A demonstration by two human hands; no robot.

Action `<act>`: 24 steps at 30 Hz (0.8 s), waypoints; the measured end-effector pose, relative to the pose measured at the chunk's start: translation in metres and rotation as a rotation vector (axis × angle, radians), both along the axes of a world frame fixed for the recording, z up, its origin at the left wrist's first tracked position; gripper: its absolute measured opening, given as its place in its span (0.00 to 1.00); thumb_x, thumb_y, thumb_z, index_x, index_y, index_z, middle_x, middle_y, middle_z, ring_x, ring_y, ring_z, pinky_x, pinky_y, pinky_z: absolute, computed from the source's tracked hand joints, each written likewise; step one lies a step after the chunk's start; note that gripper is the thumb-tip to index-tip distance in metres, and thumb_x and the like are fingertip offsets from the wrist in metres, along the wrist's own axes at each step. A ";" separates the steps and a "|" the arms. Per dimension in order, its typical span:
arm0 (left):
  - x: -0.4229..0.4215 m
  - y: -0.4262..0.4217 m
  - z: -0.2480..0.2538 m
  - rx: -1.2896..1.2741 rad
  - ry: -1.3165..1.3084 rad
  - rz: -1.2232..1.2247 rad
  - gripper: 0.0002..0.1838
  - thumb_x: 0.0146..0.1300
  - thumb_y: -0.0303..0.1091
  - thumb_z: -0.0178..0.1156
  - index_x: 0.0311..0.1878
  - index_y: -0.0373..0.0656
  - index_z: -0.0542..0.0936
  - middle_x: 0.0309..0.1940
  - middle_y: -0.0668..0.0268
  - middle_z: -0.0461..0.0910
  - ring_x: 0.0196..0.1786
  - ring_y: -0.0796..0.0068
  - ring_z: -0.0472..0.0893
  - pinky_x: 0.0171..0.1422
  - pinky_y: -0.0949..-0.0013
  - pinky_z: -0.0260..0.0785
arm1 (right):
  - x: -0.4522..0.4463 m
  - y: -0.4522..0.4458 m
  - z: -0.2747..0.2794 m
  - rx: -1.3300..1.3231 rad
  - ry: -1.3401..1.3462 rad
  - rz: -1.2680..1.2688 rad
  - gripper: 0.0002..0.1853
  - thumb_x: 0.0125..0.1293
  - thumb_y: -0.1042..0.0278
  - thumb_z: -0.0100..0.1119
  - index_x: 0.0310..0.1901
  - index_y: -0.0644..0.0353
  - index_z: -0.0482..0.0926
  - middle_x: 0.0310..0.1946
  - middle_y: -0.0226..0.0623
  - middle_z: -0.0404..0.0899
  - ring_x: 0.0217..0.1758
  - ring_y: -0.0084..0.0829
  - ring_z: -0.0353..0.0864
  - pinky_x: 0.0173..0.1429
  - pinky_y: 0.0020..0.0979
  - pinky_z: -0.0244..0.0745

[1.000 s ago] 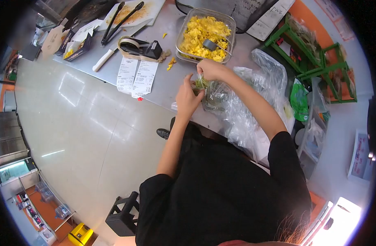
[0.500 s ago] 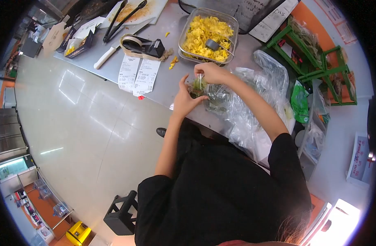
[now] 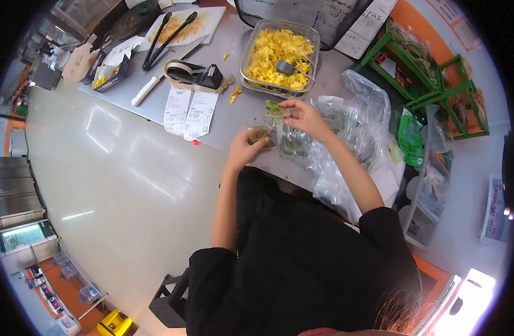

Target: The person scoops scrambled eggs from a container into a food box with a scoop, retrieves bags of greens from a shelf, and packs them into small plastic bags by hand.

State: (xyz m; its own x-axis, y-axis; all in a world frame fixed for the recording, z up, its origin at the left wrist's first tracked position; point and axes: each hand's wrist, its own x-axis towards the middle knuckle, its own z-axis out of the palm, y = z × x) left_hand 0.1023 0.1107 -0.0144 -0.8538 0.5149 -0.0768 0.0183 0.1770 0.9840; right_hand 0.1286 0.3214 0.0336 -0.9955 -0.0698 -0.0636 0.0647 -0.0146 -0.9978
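Observation:
My left hand (image 3: 247, 148) is closed around a small clear plastic packet (image 3: 262, 136) with brownish-green contents, low over the front edge of the metal table. Pinched in the fingers of my right hand (image 3: 304, 119) is a second small clear packet (image 3: 276, 110), holding what looks like green leafy herbs. The two packets are apart, the right one farther back. Just right of my left hand lies a clear plastic bag (image 3: 295, 141) with more green contents. Behind my right hand stands a clear container (image 3: 246, 78) of yellow scrambled egg (image 3: 279, 47), a grey-cupped scoop (image 3: 285, 68) in it.
Crumpled plastic bags (image 3: 352, 131) cover the table's right side. At left are a tape dispenser (image 3: 198, 77), paper receipts (image 3: 190, 112), a knife (image 3: 148, 89), and black tongs (image 3: 170, 39) on a cutting board (image 3: 209, 25). Green racks (image 3: 419, 92) stand at the right.
My hands were together over one green bundle; they have separated. The right has moved right and slightly down with a green packet, the left slightly down with the other packet.

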 end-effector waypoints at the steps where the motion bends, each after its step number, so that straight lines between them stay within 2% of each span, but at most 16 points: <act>1: 0.005 -0.003 0.013 0.059 -0.083 0.017 0.18 0.50 0.39 0.65 0.41 0.37 0.79 0.35 0.62 0.79 0.40 0.72 0.77 0.45 0.69 0.67 | 0.005 -0.001 0.001 0.005 -0.033 -0.012 0.18 0.53 0.82 0.58 0.46 0.66 0.69 0.44 0.33 0.72 0.43 0.22 0.75 0.49 0.23 0.71; 4: 0.020 -0.013 0.032 0.143 -0.229 0.085 0.17 0.53 0.36 0.63 0.41 0.34 0.77 0.37 0.64 0.78 0.42 0.77 0.75 0.45 0.73 0.67 | 0.020 -0.008 -0.008 0.072 0.014 -0.096 0.15 0.52 0.79 0.61 0.41 0.64 0.69 0.44 0.32 0.71 0.43 0.22 0.75 0.47 0.24 0.73; 5: 0.025 -0.016 0.033 0.108 -0.164 0.075 0.16 0.54 0.36 0.62 0.41 0.34 0.77 0.36 0.64 0.78 0.41 0.77 0.75 0.45 0.74 0.67 | 0.025 -0.012 -0.008 0.102 0.054 -0.132 0.14 0.51 0.78 0.62 0.39 0.63 0.70 0.44 0.32 0.71 0.43 0.23 0.75 0.46 0.24 0.73; 7: 0.034 -0.022 0.036 0.039 -0.029 0.052 0.16 0.55 0.36 0.61 0.42 0.34 0.76 0.35 0.64 0.77 0.39 0.77 0.75 0.43 0.75 0.67 | 0.032 -0.020 -0.006 0.317 0.160 -0.241 0.15 0.50 0.74 0.64 0.38 0.64 0.70 0.42 0.34 0.71 0.41 0.26 0.75 0.43 0.25 0.73; 8: 0.039 -0.024 0.037 0.070 -0.056 0.116 0.16 0.56 0.37 0.61 0.41 0.33 0.76 0.35 0.65 0.77 0.38 0.78 0.75 0.42 0.75 0.67 | 0.032 -0.022 -0.005 0.427 0.212 -0.296 0.16 0.49 0.72 0.65 0.38 0.64 0.70 0.41 0.35 0.71 0.40 0.28 0.76 0.42 0.26 0.73; 10: 0.048 -0.029 0.037 0.131 -0.113 0.238 0.15 0.57 0.37 0.60 0.40 0.33 0.76 0.35 0.65 0.77 0.37 0.79 0.74 0.40 0.75 0.67 | 0.023 -0.015 -0.012 0.607 0.234 -0.406 0.13 0.49 0.75 0.64 0.34 0.63 0.69 0.42 0.37 0.71 0.38 0.29 0.76 0.40 0.26 0.73; 11: 0.048 -0.035 0.036 0.060 -0.139 0.246 0.15 0.57 0.37 0.60 0.39 0.33 0.76 0.36 0.65 0.77 0.36 0.79 0.74 0.39 0.75 0.67 | 0.018 -0.015 -0.011 0.695 0.241 -0.465 0.11 0.49 0.76 0.63 0.31 0.63 0.69 0.42 0.38 0.70 0.38 0.29 0.77 0.39 0.26 0.74; 14: 0.033 -0.057 0.041 -0.134 -0.157 0.225 0.14 0.58 0.37 0.59 0.36 0.32 0.77 0.37 0.63 0.77 0.34 0.79 0.75 0.37 0.75 0.68 | 0.003 -0.013 -0.002 1.023 0.323 -0.447 0.11 0.51 0.76 0.60 0.34 0.62 0.68 0.42 0.39 0.71 0.37 0.33 0.77 0.38 0.29 0.73; 17: 0.004 -0.070 0.050 -0.209 -0.057 0.140 0.14 0.58 0.37 0.59 0.36 0.33 0.78 0.35 0.63 0.78 0.32 0.80 0.75 0.34 0.74 0.68 | -0.021 -0.019 -0.011 0.769 0.107 -0.391 0.09 0.53 0.75 0.57 0.35 0.61 0.67 0.43 0.41 0.71 0.42 0.35 0.77 0.40 0.33 0.72; 18: -0.005 -0.077 0.047 -0.206 -0.018 0.101 0.14 0.58 0.37 0.59 0.37 0.33 0.78 0.34 0.62 0.78 0.32 0.80 0.75 0.34 0.74 0.68 | -0.027 -0.028 -0.013 0.587 0.025 -0.390 0.10 0.54 0.76 0.55 0.38 0.61 0.66 0.46 0.43 0.71 0.44 0.36 0.75 0.44 0.35 0.71; 21: -0.022 -0.083 0.036 -0.149 -0.025 0.117 0.14 0.58 0.37 0.59 0.39 0.34 0.78 0.30 0.63 0.79 0.33 0.80 0.75 0.36 0.74 0.68 | -0.023 -0.080 -0.043 0.439 0.153 -0.541 0.12 0.56 0.76 0.54 0.41 0.60 0.65 0.52 0.47 0.68 0.50 0.40 0.73 0.52 0.33 0.69; 24: -0.025 -0.087 0.020 -0.044 -0.021 0.217 0.12 0.59 0.37 0.58 0.39 0.38 0.80 0.30 0.63 0.80 0.34 0.77 0.76 0.40 0.75 0.67 | -0.002 -0.122 -0.107 0.165 0.257 -0.723 0.26 0.58 0.71 0.54 0.58 0.53 0.56 0.61 0.45 0.57 0.67 0.48 0.54 0.69 0.37 0.48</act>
